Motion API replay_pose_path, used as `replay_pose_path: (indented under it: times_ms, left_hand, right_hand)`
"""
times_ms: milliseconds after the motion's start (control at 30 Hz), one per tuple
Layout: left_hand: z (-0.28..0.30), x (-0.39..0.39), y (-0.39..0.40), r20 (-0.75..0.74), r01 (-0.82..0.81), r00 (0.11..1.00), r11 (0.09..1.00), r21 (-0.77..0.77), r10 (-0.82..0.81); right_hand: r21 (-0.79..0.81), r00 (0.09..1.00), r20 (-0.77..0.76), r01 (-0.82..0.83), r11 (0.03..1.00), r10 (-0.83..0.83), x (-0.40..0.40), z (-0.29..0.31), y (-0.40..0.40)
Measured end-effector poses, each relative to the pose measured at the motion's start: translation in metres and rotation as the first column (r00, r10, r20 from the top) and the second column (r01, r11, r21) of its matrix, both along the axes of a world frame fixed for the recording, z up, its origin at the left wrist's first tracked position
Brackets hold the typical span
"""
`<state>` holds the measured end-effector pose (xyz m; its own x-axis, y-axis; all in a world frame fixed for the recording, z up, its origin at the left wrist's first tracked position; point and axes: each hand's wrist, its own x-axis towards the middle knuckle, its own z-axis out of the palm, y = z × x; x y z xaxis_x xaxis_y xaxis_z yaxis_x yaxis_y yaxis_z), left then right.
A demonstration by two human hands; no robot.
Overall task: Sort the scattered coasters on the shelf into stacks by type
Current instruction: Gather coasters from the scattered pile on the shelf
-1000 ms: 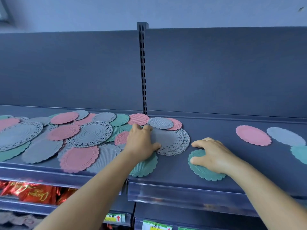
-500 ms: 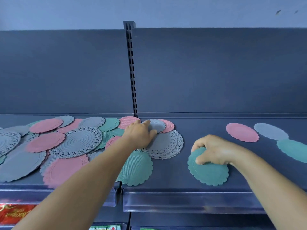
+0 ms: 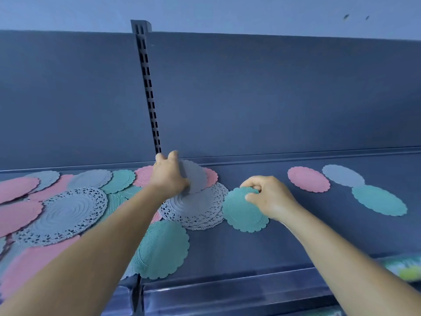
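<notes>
Pink, teal and grey coasters lie scattered on the dark shelf point(image 3: 296, 242), mostly at the left. My left hand point(image 3: 169, 174) reaches to the back and grips a plain grey scalloped coaster point(image 3: 196, 179) that lies over a stack of grey lace coasters point(image 3: 198, 208). My right hand point(image 3: 266, 197) pinches the far edge of a teal scalloped coaster point(image 3: 243, 213) just right of that stack. Further right lie three separate ovals: a pink coaster point(image 3: 308, 179), a grey coaster point(image 3: 342, 175) and a teal coaster point(image 3: 379, 200).
A large grey lace coaster point(image 3: 68, 213) sits in the left pile. A ribbed teal coaster point(image 3: 164, 249) overhangs the shelf's front edge. A slotted upright point(image 3: 148, 87) divides the back panel. Packaged goods point(image 3: 403, 267) show below at the right.
My left hand has reached further back and taken hold of the plain grey coaster. My right hand's fingers have curled onto the teal coaster's edge. The view has shifted right and closer.
</notes>
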<state>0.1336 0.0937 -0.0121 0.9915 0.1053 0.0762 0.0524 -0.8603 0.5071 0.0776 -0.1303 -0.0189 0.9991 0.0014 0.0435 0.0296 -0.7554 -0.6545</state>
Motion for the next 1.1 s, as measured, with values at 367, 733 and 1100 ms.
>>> replay_pose_path:
  times_ms: [367, 733, 1100]
  left_hand:
    - [0.019, -0.016, -0.060, 0.186, 0.228, 0.970, 0.842, -0.490, -0.154]
    - [0.017, -0.008, -0.216, 0.162, 0.331, 0.944, 0.817, -0.473, -0.289]
    - [0.015, 0.013, -0.309, 0.114, 0.302, 0.953, 0.844, -0.443, -0.282]
  right_hand:
    - [0.287, 0.983, 0.088, 0.130, 0.949, -0.162, -0.020, 0.021, -0.059]
    - [0.281, 0.895, 0.074, 0.404, 0.870, -0.440, -0.023, 0.021, -0.235]
    - [-0.119, 0.954, -0.201, 0.201, 0.972, -0.221, 0.001, 0.001, -0.296]
